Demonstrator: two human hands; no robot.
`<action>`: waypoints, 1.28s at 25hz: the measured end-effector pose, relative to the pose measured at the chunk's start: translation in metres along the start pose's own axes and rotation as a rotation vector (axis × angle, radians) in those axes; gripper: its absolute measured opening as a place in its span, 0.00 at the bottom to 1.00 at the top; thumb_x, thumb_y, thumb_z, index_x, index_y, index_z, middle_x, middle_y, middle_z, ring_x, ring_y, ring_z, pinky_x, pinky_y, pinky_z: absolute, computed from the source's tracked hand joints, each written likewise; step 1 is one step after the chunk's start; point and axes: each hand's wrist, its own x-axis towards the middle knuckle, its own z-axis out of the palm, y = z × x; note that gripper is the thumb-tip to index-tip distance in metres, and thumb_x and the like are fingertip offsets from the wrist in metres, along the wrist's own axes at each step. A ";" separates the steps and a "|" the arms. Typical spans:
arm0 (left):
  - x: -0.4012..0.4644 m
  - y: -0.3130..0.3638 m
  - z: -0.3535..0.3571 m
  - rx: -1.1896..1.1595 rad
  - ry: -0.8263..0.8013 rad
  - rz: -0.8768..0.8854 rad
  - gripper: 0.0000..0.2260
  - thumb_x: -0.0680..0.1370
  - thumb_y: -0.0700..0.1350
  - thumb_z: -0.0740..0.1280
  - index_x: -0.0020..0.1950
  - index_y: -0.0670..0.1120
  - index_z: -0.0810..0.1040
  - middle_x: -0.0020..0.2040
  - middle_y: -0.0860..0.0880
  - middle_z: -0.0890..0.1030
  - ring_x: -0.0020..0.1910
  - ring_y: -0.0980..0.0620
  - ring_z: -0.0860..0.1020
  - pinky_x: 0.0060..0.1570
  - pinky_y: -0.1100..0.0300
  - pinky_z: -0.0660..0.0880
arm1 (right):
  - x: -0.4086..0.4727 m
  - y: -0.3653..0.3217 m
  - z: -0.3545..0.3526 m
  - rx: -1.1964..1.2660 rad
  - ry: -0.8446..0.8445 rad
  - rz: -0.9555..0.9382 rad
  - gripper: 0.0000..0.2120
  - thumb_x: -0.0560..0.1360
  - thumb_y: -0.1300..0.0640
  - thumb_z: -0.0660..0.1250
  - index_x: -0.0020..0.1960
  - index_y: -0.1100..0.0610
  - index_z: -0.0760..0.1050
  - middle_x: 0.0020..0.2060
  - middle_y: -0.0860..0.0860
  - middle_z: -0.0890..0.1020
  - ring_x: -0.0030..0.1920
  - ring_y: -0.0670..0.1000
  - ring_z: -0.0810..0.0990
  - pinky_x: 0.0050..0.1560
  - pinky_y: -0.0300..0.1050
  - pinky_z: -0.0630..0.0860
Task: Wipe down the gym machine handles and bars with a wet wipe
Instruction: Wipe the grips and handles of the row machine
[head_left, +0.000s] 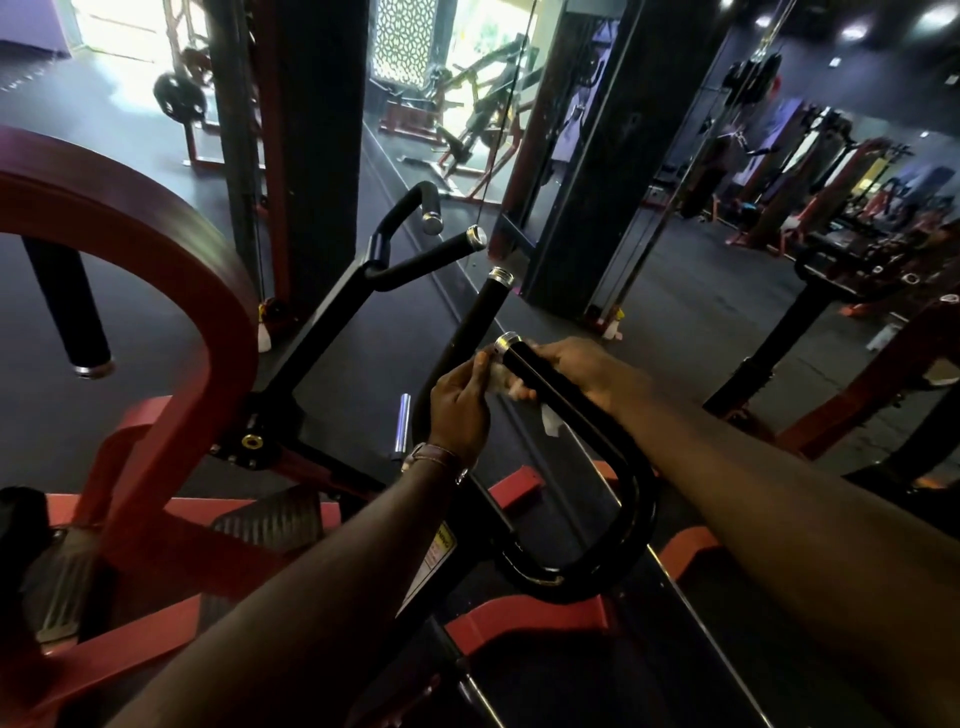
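A black U-shaped handle bar (597, 441) of a red-framed gym machine (171, 364) is seen at centre. Its near grip runs diagonally, rising up and to the left to a silver end cap (506, 343); its second grip stands parallel behind. A white wet wipe (501, 376) is pressed against the near grip just below the cap, a loose corner hanging beneath the bar. The left hand (460, 410) is curled, its fingertips pinching the wipe. The right hand (576, 366) is closed around the grip and wipe; its fingers are largely hidden behind the bar. A matching handle (415, 249) lies farther back. The wipe's full extent is hard to make out.
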 end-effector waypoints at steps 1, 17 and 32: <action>0.001 0.000 -0.001 0.007 -0.015 0.005 0.14 0.85 0.45 0.58 0.60 0.41 0.81 0.50 0.46 0.84 0.49 0.57 0.83 0.52 0.63 0.78 | -0.004 0.004 -0.006 -0.031 -0.010 0.005 0.16 0.85 0.58 0.51 0.54 0.66 0.74 0.35 0.58 0.79 0.32 0.51 0.76 0.31 0.38 0.76; -0.017 -0.023 -0.045 0.899 0.238 0.360 0.24 0.65 0.45 0.72 0.61 0.48 0.77 0.58 0.50 0.76 0.59 0.51 0.70 0.55 0.58 0.61 | 0.008 0.031 0.036 -1.392 0.575 -0.891 0.10 0.80 0.63 0.61 0.57 0.61 0.79 0.53 0.60 0.81 0.50 0.58 0.82 0.49 0.52 0.80; -0.041 -0.051 -0.111 0.140 -0.347 -0.371 0.14 0.79 0.56 0.65 0.46 0.46 0.82 0.40 0.50 0.83 0.41 0.51 0.81 0.45 0.57 0.78 | 0.066 0.059 0.083 -1.919 -0.137 -0.849 0.12 0.80 0.53 0.60 0.55 0.52 0.81 0.64 0.50 0.78 0.77 0.52 0.61 0.66 0.71 0.27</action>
